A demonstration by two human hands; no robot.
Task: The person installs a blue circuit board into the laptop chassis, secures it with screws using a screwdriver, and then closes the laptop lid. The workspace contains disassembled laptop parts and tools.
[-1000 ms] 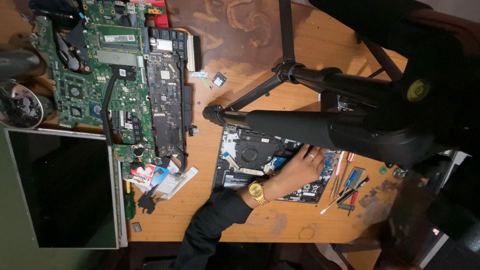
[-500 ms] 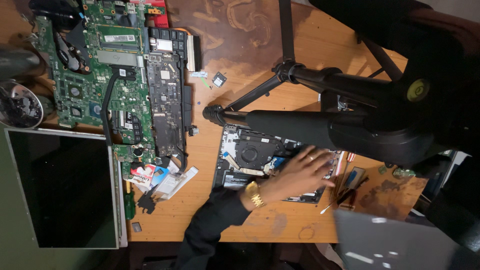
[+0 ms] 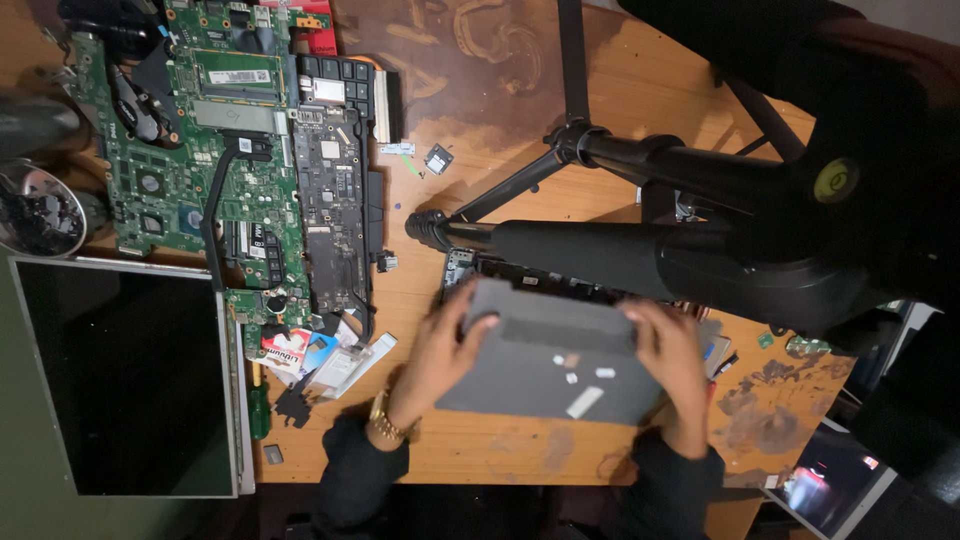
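Grey panel [image 3: 555,365]: my left hand [image 3: 445,350] and right hand [image 3: 670,355] grasp its two ends, fingers curled over its far edge.

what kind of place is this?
Likely an electronics repair bench: bare green circuit boards, a detached screen panel, and both hands, left hand and right hand, holding a grey laptop cover.

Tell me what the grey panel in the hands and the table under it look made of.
Grey panel: probably matte plastic or painted metal; flat, dull, even surface, pale stickers. Table: wood or wood veneer; orange-brown grain, worn dark stains.
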